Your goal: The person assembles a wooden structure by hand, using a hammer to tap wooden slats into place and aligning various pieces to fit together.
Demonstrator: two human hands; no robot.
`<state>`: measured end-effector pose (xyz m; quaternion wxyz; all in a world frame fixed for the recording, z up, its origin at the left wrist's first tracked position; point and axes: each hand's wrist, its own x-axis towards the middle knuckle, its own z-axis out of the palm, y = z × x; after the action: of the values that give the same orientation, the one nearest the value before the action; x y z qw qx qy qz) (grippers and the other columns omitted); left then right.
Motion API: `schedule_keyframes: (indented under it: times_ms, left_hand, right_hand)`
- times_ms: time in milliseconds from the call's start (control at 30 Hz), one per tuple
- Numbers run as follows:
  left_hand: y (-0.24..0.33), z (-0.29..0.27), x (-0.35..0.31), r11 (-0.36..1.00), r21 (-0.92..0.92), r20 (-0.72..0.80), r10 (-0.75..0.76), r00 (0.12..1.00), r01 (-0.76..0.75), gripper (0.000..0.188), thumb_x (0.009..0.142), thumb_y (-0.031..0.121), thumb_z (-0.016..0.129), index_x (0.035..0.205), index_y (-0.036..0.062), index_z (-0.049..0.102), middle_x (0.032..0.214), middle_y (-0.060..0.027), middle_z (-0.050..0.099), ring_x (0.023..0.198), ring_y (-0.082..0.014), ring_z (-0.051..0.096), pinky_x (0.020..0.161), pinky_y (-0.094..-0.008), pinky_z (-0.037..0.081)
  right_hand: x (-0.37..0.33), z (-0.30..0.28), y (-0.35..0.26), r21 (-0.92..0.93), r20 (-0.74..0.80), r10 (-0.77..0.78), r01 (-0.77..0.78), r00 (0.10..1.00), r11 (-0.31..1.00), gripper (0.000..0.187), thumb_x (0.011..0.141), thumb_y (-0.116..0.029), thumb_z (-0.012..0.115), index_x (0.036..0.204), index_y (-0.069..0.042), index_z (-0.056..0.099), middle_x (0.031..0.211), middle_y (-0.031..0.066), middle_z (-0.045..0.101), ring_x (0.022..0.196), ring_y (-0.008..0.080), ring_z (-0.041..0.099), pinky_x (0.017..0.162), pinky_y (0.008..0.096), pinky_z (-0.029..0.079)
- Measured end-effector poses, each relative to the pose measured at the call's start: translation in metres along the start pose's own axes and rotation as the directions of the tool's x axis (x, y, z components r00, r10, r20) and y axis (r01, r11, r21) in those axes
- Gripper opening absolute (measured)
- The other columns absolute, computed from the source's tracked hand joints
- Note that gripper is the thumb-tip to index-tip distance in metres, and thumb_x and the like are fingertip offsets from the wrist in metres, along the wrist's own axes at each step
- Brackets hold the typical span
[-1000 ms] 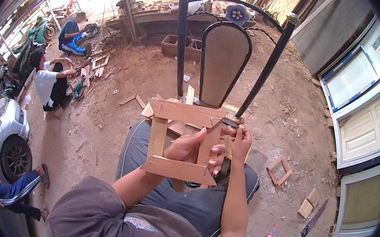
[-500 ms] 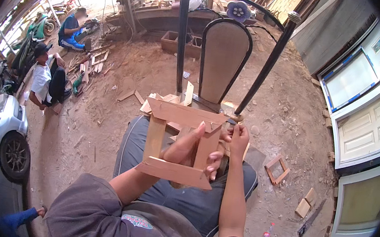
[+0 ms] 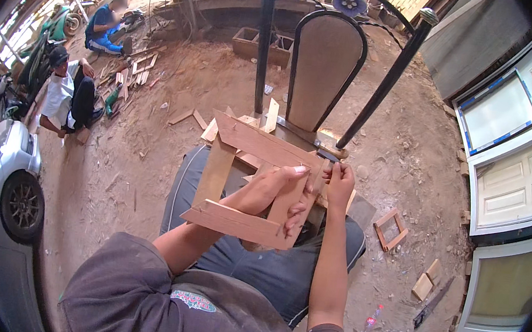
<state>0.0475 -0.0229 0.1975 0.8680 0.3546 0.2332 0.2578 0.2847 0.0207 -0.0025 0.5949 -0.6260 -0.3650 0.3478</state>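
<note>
Wooden frame: flat slats, slanted ends, tilted, on the near side of the chair. Left hand reaches through it, fingers wrapped around one slat. Right hand raised, fingers curled; cannot tell on what.

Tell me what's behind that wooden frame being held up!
Behind the wooden frame, you can see wood pieces, the chair and dark trousers. The left hand shows through its opening, gripping one side. Whatever the frame's wood covers can't be seen.
</note>
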Motion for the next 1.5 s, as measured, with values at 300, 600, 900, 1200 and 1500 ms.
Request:
schedule_keyframes:
  times_ms: [300,600,900,1200,1500]
  left_hand:
    - [0.007,-0.007,-0.012,0.98,0.146,0.214,0.104,0.971,-0.137,0.03,0.112,0.026,0.042,0.118,-0.0001,0.055,0.068,-0.0035,0.052,0.059,-0.0146,0.06,0.055,-0.0296,0.054]
    - [0.002,-0.025,-0.001,0.97,0.234,-0.021,0.08,0.997,-0.073,0.034,0.11,0.033,0.05,0.117,0.0006,0.057,0.073,-0.0022,0.055,0.059,-0.0127,0.06,0.053,-0.0279,0.051]
    - [0.002,-0.096,0.024,0.78,0.619,-0.367,0.389,0.845,-0.09,0.033,0.098,0.031,0.073,0.118,0.0056,0.068,0.084,0.0021,0.062,0.071,-0.0044,0.055,0.059,-0.0226,0.047]
    - [0.012,-0.128,0.083,0.26,0.957,-0.289,0.809,0.511,0.13,0.015,0.085,0.008,0.069,0.09,-0.0032,0.059,0.085,-0.0208,0.065,0.086,-0.0378,0.063,0.078,-0.0447,0.05]
    - [0.018,-0.226,0.214,0.328,0.941,-0.335,0.855,0.397,0.089,0.03,0.086,0.015,0.075,0.102,-0.0004,0.055,0.091,-0.016,0.064,0.086,-0.0328,0.065,0.079,-0.0453,0.051]
  right_hand:
    - [-0.001,0.001,-0.004,-0.054,0.025,0.007,-0.005,1.0,0.999,0.022,0.106,-0.019,0.058,0.094,-0.001,0.06,0.079,0.007,0.07,0.066,0.0129,0.066,0.063,0.0275,0.053]
    - [0.002,0.0,0.004,-0.04,0.043,0.03,-0.028,0.999,0.999,0.022,0.106,-0.018,0.058,0.095,0.0,0.06,0.079,0.0085,0.07,0.066,0.013,0.066,0.063,0.0279,0.054]
    - [-0.001,0.004,0.006,-0.035,0.046,0.02,-0.019,0.999,0.999,0.022,0.106,-0.018,0.058,0.093,-0.001,0.06,0.078,0.0083,0.069,0.065,0.0124,0.066,0.063,0.0281,0.054]
    - [0.002,0.001,0.01,-0.034,0.028,0.03,-0.029,0.999,0.999,0.022,0.106,-0.018,0.058,0.093,0.0,0.06,0.078,0.008,0.07,0.066,0.0122,0.066,0.062,0.0274,0.053]
    - [0.009,-0.014,-0.001,0.026,-0.08,0.033,-0.031,0.996,0.999,0.025,0.107,-0.023,0.058,0.094,-0.002,0.061,0.078,0.0073,0.07,0.065,0.0117,0.066,0.058,0.0255,0.051]
